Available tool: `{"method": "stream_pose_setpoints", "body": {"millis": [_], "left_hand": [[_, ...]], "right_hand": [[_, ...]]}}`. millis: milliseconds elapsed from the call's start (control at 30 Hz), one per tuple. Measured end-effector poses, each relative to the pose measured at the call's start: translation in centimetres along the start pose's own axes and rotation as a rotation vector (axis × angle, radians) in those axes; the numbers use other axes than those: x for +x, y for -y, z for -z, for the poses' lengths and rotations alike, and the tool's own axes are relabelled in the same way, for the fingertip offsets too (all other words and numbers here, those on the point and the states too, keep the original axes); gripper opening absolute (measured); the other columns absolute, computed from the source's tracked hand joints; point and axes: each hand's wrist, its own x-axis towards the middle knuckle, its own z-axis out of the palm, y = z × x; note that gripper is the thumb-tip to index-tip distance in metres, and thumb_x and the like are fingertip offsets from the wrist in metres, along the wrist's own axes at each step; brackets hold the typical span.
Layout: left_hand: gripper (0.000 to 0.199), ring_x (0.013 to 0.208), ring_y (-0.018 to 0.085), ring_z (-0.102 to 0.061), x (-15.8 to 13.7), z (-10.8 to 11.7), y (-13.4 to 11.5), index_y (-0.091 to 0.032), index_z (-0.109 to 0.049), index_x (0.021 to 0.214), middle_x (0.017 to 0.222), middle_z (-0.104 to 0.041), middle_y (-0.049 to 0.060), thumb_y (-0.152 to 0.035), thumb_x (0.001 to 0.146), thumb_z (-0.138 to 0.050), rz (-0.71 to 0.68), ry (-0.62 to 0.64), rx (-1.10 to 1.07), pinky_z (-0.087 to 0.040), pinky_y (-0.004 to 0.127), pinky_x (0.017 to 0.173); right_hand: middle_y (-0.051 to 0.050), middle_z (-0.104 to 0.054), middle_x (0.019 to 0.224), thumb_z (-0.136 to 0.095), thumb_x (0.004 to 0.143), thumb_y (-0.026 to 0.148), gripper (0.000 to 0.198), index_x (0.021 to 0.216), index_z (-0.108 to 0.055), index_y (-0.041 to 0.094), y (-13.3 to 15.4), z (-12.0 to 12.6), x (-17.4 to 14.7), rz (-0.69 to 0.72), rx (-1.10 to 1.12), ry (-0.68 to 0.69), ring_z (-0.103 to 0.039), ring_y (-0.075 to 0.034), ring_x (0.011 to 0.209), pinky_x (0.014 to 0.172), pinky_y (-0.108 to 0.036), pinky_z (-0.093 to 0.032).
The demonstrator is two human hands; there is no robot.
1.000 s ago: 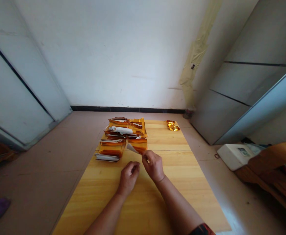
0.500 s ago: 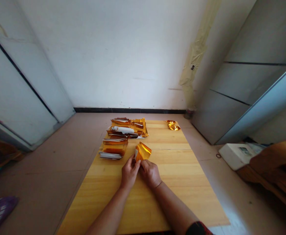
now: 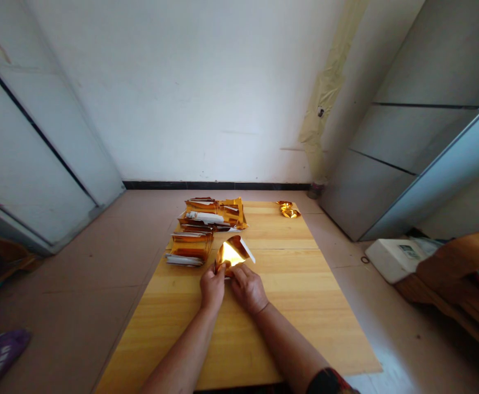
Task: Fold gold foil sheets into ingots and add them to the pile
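Left hand point(image 3: 212, 289): is pinching the foil point(image 3: 231, 255), thumb on top.
Right hand point(image 3: 247, 287): is curling at its near edge, grip unclear.
Arms point(image 3: 184, 346): are converging over the counter point(image 3: 313, 323).

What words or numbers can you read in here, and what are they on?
None can be read for sure.
Purple item on the floor: pale marks like letters, too blurred to read.
Label on the white box: too small to read.
Gold sheet: no writing I can see.
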Motion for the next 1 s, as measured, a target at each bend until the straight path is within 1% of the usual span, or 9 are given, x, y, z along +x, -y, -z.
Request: {"method": "stream_pose_setpoints", "body": {"millis": [133,233,367,467,600,700,767,900,1000], "left_hand": [[0.034,0.068,0.022,-0.066,-0.3,0.0,-0.9,-0.012,-0.068,0.075,0.068,-0.069,0.006,-0.045,0.068,-0.062,0.069,-0.023,0.051,-0.049,0.027,0.058],[0.034,0.062,0.020,-0.064,-0.5,-0.4,-1.9,-0.011,-0.066,0.071,0.064,-0.067,0.006,-0.045,0.064,-0.064,0.133,-0.023,-0.059,-0.049,0.026,0.054],[0.037,0.057,0.017,-0.061,-0.7,-0.5,-2.1,-0.012,-0.065,0.072,0.061,-0.065,0.004,-0.048,0.064,-0.065,0.144,0.020,-0.115,-0.047,0.025,0.051],[0.039,0.055,0.015,-0.057,-0.9,-0.2,-1.7,-0.014,-0.061,0.066,0.055,-0.060,0.001,-0.052,0.070,-0.059,0.103,0.041,-0.044,-0.043,0.022,0.049],[0.044,0.049,0.012,-0.048,-1.1,0.6,-2.0,-0.016,-0.054,0.056,0.047,-0.049,-0.002,-0.054,0.078,-0.048,0.016,0.047,0.056,-0.035,0.022,0.045],[0.043,0.053,0.013,-0.047,-1.0,1.2,-3.3,-0.016,-0.053,0.058,0.052,-0.051,-0.001,-0.052,0.080,-0.046,-0.064,0.040,0.067,-0.036,0.022,0.049],[0.044,0.052,0.013,-0.046,-0.7,1.5,-4.3,-0.017,-0.051,0.056,0.051,-0.050,0.000,-0.052,0.080,-0.043,-0.067,0.044,0.096,-0.035,0.023,0.049],[0.045,0.051,0.015,-0.048,0.5,2.6,-6.3,-0.018,-0.049,0.053,0.049,-0.050,0.002,-0.050,0.081,-0.038,-0.077,0.027,0.298,-0.035,0.025,0.051],[0.047,0.061,0.022,-0.055,1.8,3.8,-7.8,-0.016,-0.056,0.057,0.058,-0.058,0.008,-0.049,0.082,-0.034,-0.108,-0.072,0.669,-0.037,0.028,0.055]], "right_hand": [[-0.009,-0.061,0.114,-0.047,0.073,0.008,0.042,0.112,-0.059,0.019,-0.2,0.4,0.1,-0.043,0.121,-0.005,-0.056,-0.018,0.107,0.093,-0.030,-0.047],[-0.009,-0.054,0.128,-0.045,0.078,0.011,0.042,0.116,-0.059,0.018,-0.6,0.5,0.3,-0.116,0.203,-0.009,-0.052,-0.018,0.116,0.098,-0.031,-0.044],[-0.010,-0.061,0.118,-0.043,0.088,0.024,0.033,0.116,-0.060,0.018,-0.9,0.3,0.5,-0.209,0.267,-0.026,-0.055,-0.018,0.113,0.098,-0.032,-0.044],[-0.011,-0.061,0.119,-0.057,0.082,0.032,0.037,0.116,-0.061,0.017,-0.6,-0.1,0.6,-0.206,0.230,-0.017,-0.056,-0.020,0.111,0.095,-0.033,-0.047],[-0.009,-0.063,0.114,-0.052,0.084,0.024,0.030,0.111,-0.063,0.018,0.0,-0.4,0.8,-0.184,0.180,-0.035,-0.059,-0.017,0.106,0.093,-0.030,-0.048],[-0.009,-0.064,0.112,-0.048,0.086,0.022,0.030,0.112,-0.063,0.020,0.5,-0.2,1.3,-0.145,0.132,-0.049,-0.061,-0.017,0.104,0.092,-0.029,-0.049],[-0.010,-0.063,0.114,-0.050,0.084,0.022,0.031,0.113,-0.062,0.018,0.8,0.0,1.8,-0.114,0.106,-0.061,-0.060,-0.018,0.105,0.092,-0.029,-0.048],[-0.008,-0.067,0.102,-0.043,0.085,0.015,0.028,0.105,-0.063,0.019,1.3,0.6,2.9,-0.081,0.038,-0.090,-0.063,-0.015,0.093,0.083,-0.024,-0.050],[-0.006,-0.067,0.084,-0.041,0.087,0.014,0.025,0.092,-0.065,0.019,1.4,1.0,3.3,-0.132,-0.065,-0.141,-0.063,-0.013,0.076,0.070,-0.020,-0.048]]}}
